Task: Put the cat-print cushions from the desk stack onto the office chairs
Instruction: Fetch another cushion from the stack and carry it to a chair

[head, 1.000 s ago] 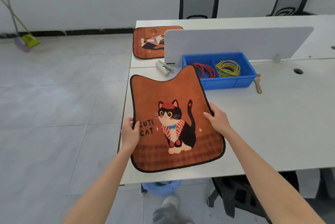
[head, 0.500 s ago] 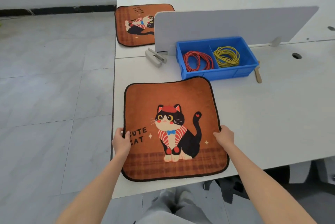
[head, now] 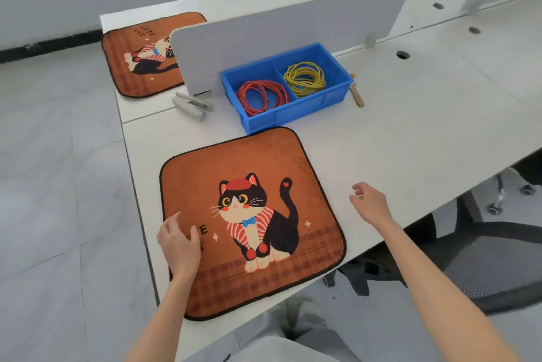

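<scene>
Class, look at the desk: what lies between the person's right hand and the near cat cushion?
In the head view, only bare white desk separates the right hand from the near cat cushion; the hand touches neither.

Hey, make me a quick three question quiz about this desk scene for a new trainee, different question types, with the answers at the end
1. True or false: the right hand grips the near cushion.
2. Multiple choice: which coil lies in the blue bin's left compartment? A) yellow B) red C) green
3. Fill in: the far cushion lies partly behind the white ____.

Key:
1. False; it hovers open beside the cushion, while the left hand rests on it.
2. B, the red coil; the yellow coil is in the right one.
3. Divider panel.
</scene>
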A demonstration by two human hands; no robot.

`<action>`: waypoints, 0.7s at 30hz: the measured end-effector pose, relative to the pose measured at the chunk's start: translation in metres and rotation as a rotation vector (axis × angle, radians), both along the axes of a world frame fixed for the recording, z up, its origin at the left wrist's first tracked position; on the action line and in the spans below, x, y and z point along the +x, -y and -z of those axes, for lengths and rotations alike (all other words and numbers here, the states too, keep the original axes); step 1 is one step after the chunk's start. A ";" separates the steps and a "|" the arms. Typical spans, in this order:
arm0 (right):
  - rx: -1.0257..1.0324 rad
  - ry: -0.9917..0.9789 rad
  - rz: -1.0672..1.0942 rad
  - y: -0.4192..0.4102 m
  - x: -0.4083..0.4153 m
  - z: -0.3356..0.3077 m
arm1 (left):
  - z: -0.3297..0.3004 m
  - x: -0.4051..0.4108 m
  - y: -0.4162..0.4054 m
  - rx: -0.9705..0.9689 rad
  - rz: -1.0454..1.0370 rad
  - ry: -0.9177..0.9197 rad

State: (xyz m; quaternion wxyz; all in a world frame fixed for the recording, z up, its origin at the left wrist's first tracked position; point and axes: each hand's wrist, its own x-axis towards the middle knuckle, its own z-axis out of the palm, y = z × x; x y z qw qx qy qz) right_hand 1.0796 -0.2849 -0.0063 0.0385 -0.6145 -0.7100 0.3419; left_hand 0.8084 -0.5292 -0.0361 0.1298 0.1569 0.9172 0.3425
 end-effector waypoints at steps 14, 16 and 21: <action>0.372 0.122 0.907 0.064 0.267 -0.056 | -0.055 0.300 -0.144 -0.084 1.819 0.108; 0.109 -0.237 1.107 0.070 0.274 -0.048 | -0.054 0.328 -0.140 -0.186 1.895 0.120; -0.238 -0.972 1.174 0.070 0.263 -0.044 | -0.051 0.354 -0.131 -0.120 1.839 -0.021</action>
